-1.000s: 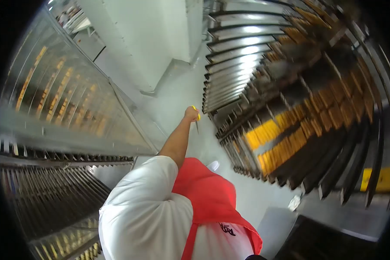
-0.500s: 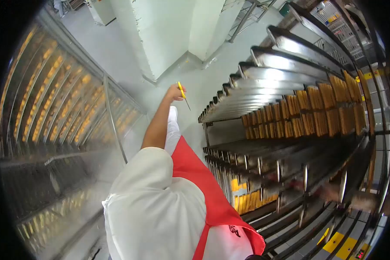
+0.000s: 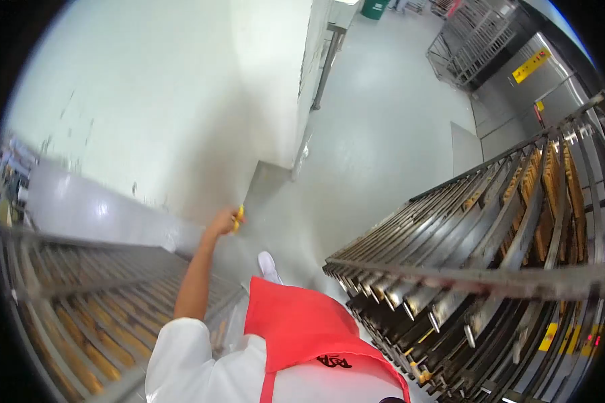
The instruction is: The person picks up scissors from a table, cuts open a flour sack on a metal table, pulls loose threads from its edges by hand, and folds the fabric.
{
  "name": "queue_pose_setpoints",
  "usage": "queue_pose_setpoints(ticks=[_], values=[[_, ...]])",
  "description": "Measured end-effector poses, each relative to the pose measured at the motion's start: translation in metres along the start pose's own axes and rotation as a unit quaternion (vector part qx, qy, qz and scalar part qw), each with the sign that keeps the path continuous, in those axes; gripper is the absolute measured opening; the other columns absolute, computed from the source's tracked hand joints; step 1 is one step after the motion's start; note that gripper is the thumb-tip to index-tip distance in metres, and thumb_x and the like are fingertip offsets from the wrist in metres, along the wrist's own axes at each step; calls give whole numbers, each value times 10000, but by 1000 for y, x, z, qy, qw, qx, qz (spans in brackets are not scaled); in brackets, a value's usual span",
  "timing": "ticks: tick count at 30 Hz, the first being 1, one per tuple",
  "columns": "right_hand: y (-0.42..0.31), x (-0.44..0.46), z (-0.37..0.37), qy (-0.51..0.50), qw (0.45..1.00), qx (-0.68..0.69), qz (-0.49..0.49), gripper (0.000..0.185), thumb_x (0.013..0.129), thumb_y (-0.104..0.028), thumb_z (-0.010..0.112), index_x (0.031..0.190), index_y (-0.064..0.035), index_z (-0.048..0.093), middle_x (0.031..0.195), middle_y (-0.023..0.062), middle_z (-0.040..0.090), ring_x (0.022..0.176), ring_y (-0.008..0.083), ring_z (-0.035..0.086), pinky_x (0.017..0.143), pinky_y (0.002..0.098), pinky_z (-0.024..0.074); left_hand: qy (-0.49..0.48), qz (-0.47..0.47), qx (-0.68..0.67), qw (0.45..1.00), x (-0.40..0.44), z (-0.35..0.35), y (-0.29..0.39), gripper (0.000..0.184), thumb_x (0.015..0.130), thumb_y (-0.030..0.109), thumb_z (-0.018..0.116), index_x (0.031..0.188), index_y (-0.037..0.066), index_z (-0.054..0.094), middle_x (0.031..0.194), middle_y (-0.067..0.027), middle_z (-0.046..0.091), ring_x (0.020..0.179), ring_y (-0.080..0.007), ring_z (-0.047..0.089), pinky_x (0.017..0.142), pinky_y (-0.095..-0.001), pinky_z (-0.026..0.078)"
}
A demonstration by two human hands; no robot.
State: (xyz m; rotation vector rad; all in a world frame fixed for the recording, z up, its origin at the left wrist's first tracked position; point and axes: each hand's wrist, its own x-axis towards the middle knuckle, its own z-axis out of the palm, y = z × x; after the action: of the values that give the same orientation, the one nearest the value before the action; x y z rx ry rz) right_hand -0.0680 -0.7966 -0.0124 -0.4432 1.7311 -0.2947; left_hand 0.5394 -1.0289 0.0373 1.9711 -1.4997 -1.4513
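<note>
My left arm stretches forward from the white sleeve. At its end, my left hand (image 3: pixel 222 221) is closed around a yellow-handled tool (image 3: pixel 238 217). In the earlier view it shows a thin metal blade; scissors or a knife, I cannot tell which. The hand is over the floor near the corner of a white wall. No part of my right hand shows. On my right stands a metal tray rack (image 3: pixel 444 275) with stacked browned flat slabs (image 3: pixel 546 208) in its far part. Another metal rack (image 3: pixel 107 302) on my left holds yellow-brown baked goods.
A white wall (image 3: pixel 148 87) rises ahead on the left. Grey floor (image 3: pixel 383 101) runs forward between it and the right rack. Farther off are wire cage trolleys (image 3: pixel 470 40), a steel cabinet with a yellow label (image 3: pixel 531 66) and a green bin (image 3: pixel 374 8).
The view has swung right and forward along the passage. My left hand, still gripping the yellow-handled tool, sits lower and left. The blurred hand and forearm at the right rack are gone from view.
</note>
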Motion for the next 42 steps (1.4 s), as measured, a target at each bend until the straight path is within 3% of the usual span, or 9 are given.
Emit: queue_pose_setpoints(ticks=[11, 17, 21, 25, 34, 36, 37, 38, 42], values=[[-122, 25, 112, 65, 985, 159, 13, 354, 990, -357, 464, 988, -39, 619, 778, 95, 650, 595, 187, 592, 542, 342, 474, -206, 397, 78, 891, 195, 65, 210, 309, 750, -12, 676, 1051, 54, 707, 942, -133, 720, 882, -280, 681, 748, -375, 532], [-180, 92, 122, 88, 967, 232, 54, 345, 989, -348, 464, 975, -40, 620, 769, 93, 647, 587, 186, 586, 538, 339, 471, -272, 377, 87, 881, 326, 80, 394, 276, 751, 0, 683, 1018, 61, 708, 965, -143, 716, 902, -311, 678, 780, -406, 519], [-238, 148, 102, 105, 955, 266, 77, 339, 988, -341, 464, 966, -42, 621, 763, 91, 645, 581, 185, 582, 535, 337, 469, -243, 446, 144, 849, 433, 80, 463, 233, 847, 46, 624, 1065, 79, 697, 957, -91, 718, 920, -241, 682, 797, -363, 519], [-302, 177, 69, 121, 946, 287, 89, 333, 987, -335, 465, 957, -43, 622, 756, 90, 643, 575, 184, 579, 533, 335, 466, -278, 360, 123, 882, 510, 67, 511, 299, 817, 41, 658, 1114, 75, 656, 1032, -122, 709, 945, -298, 671, 820, -403, 515], [-456, 269, -8, 169, 938, 299, 39, 321, 986, -320, 466, 936, -45, 623, 742, 87, 638, 561, 183, 571, 527, 331, 461, -140, 364, 101, 915, 692, 37, 624, 355, 909, 202, 649, 1249, 139, 572, 1087, -150, 671, 964, -333, 647, 807, -441, 500], [-536, 311, -58, 213, 944, 239, -73, 318, 985, -317, 466, 932, -46, 624, 739, 86, 637, 558, 182, 569, 526, 331, 460, -137, 403, 192, 884, 748, 45, 647, 346, 908, 225, 640, 1237, 139, 577, 1006, -156, 680, 919, -333, 657, 768, -454, 501], [-654, 295, -100, 206, 968, 17, -141, 215, 852, -276, 584, 798, -92, 680, 702, 108, 649, 642, 214, 636, 630, 388, 512, -165, 410, 214, 871, 754, 28, 679, 347, 909, 248, 641, 1223, 118, 574, 972, -166, 676, 897, -348, 654, 752, -458, 501], [-714, 314, -130, 187, 969, 62, -149, 218, 984, -234, 501, 1008, -39, 595, 741, 57, 605, 596, 156, 561, 546, 319, 470, -201, 411, 236, 857, 748, 11, 710, 354, 910, 272, 641, 1210, 97, 572, 937, -175, 672, 874, -363, 651, 737, -463, 500], [-1010, 305, -173, 191, 914, 126, -336, 316, 1006, -272, 555, 1192, -20, 594, 1045, 71, 650, 883, 149, 604, 787, 287, 486, -185, 400, 197, 876, 781, -7, 779, 320, 904, 258, 633, 1166, 87, 566, 865, -172, 658, 802, -366, 642, 690, -474, 487]])
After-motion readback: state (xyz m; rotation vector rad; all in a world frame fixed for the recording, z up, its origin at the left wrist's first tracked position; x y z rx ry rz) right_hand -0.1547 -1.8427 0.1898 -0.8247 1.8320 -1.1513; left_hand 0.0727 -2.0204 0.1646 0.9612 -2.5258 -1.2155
